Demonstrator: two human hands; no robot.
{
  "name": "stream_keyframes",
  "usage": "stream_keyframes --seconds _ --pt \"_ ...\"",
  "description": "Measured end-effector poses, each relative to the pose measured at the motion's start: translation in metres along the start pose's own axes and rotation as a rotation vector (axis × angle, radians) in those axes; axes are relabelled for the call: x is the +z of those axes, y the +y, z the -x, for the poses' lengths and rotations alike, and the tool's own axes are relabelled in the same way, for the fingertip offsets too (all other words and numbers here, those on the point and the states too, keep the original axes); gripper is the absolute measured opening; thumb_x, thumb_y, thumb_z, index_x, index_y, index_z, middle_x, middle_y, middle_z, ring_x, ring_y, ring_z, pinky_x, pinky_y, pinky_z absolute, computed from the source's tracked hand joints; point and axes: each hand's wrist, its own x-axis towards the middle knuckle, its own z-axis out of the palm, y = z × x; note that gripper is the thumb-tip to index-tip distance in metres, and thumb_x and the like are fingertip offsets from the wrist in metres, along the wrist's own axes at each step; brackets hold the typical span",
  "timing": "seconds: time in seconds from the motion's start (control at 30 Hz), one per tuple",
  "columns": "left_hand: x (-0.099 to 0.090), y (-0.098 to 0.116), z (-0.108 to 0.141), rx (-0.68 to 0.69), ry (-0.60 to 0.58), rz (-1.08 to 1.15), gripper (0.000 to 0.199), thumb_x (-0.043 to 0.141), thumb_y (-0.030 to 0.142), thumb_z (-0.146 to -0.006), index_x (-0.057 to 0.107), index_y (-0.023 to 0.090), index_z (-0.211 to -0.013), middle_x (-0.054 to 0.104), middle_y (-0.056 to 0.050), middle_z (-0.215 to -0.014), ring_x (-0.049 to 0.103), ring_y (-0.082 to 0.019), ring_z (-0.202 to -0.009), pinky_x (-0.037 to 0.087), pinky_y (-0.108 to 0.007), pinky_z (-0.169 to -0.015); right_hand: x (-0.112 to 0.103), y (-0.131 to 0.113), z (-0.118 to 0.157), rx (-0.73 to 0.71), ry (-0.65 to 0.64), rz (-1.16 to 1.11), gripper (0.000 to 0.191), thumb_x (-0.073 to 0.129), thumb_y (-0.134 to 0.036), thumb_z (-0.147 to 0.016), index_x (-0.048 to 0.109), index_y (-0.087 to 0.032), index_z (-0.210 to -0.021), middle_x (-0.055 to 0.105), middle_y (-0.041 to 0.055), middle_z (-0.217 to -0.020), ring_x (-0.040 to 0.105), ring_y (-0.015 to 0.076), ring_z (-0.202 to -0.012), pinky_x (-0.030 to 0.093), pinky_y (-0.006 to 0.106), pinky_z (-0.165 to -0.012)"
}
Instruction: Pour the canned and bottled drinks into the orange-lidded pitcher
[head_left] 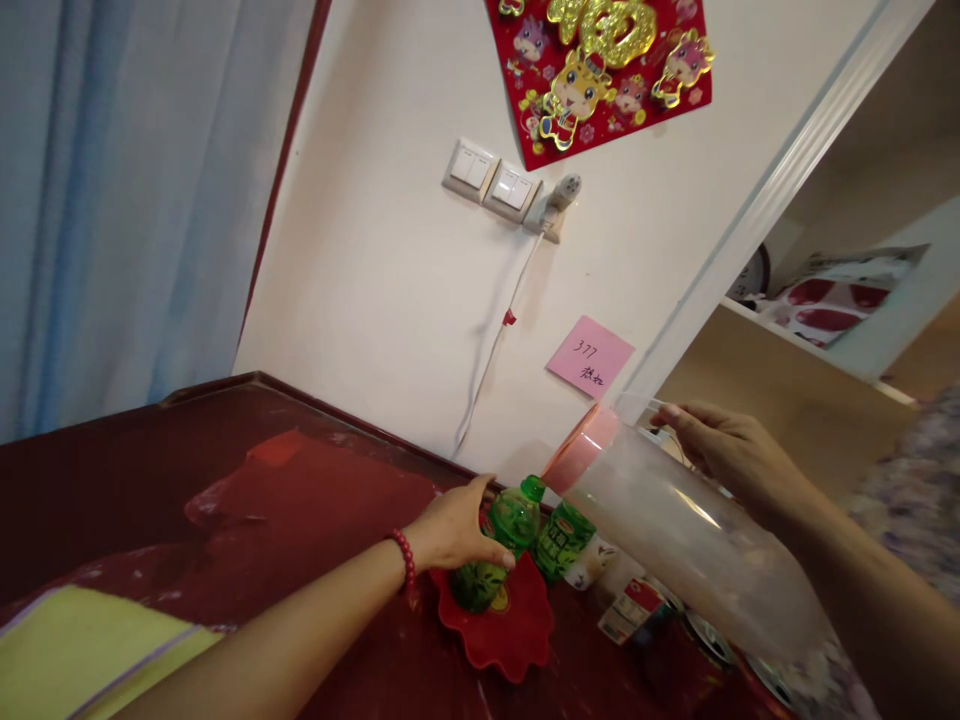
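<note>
My left hand (457, 525), with a red bead bracelet at the wrist, is wrapped around a green plastic drink bottle (519, 515). The bottle's lower end is over a red scalloped dish (517, 635); whether it rests there I cannot tell. On the right, my right hand (724, 450) pinches the thin pale handle of a clear plastic jug (697, 540) with a pink lid (581, 450). The jug is tilted, its lidded end toward the bottles. A second green-labelled bottle (562, 540) stands just behind the held one.
Beside the dish are a white patterned cup (590, 563), a small red-and-white box (631, 610) and drink cans (709, 640). A yellow cloth (97, 650) lies on the dark red table (172, 440). A white cord (491, 350) hangs from the wall socket behind.
</note>
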Motion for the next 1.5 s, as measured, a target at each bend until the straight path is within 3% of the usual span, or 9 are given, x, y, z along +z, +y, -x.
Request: stream_keyframes --seconds 0.17,0.4,0.87,1.1,1.5 --pt "-0.007 0.003 -0.004 0.012 0.030 0.108 0.118 0.091 0.033 -0.050 0.033 0.018 -0.151 0.059 -0.017 -0.140 0.054 -0.035 -0.131 0.043 -0.045 -0.109 0.000 0.001 -0.003 0.028 -0.034 -0.042 0.060 0.054 -0.074 -0.085 0.071 -0.019 -0.099 0.041 -0.0046 -0.055 0.037 0.0130 -0.048 0.027 0.025 -0.047" --pt "0.000 0.005 -0.003 0.013 0.042 0.181 0.114 0.088 0.023 -0.054 0.031 0.017 -0.152 0.063 -0.015 -0.134 0.058 -0.032 -0.124 0.044 -0.044 -0.107 -0.001 -0.004 -0.004 0.043 -0.053 -0.048 0.066 0.052 -0.080 -0.083 0.070 -0.019 -0.099 0.038 -0.0054 -0.056 0.034 0.0129 -0.051 0.026 0.026 -0.050" --pt "-0.004 0.006 -0.003 0.017 0.043 0.160 0.110 0.088 0.020 -0.055 0.034 0.019 -0.151 0.063 -0.015 -0.134 0.059 -0.031 -0.124 0.044 -0.042 -0.107 -0.001 -0.015 -0.002 0.048 -0.069 -0.019 0.071 0.051 -0.084 -0.081 0.070 -0.018 -0.100 0.037 -0.0054 -0.057 0.034 0.0139 -0.053 0.025 0.029 -0.053" --pt "-0.011 0.007 -0.004 -0.003 0.056 0.111 0.113 0.089 0.026 -0.054 0.033 0.019 -0.152 0.059 -0.017 -0.139 0.053 -0.035 -0.131 0.040 -0.047 -0.110 0.000 -0.015 -0.006 0.034 -0.080 -0.009 0.068 0.051 -0.082 -0.083 0.070 -0.019 -0.100 0.037 -0.0055 -0.056 0.033 0.0143 -0.053 0.025 0.029 -0.054" --pt "-0.020 0.008 -0.005 0.020 0.068 0.167 0.113 0.086 0.023 -0.055 0.030 0.016 -0.153 0.059 -0.017 -0.137 0.057 -0.032 -0.126 0.043 -0.045 -0.108 -0.004 -0.016 -0.003 0.031 -0.078 -0.014 0.066 0.051 -0.081 -0.083 0.068 -0.019 -0.099 0.037 -0.0052 -0.056 0.033 0.0139 -0.052 0.024 0.029 -0.053"
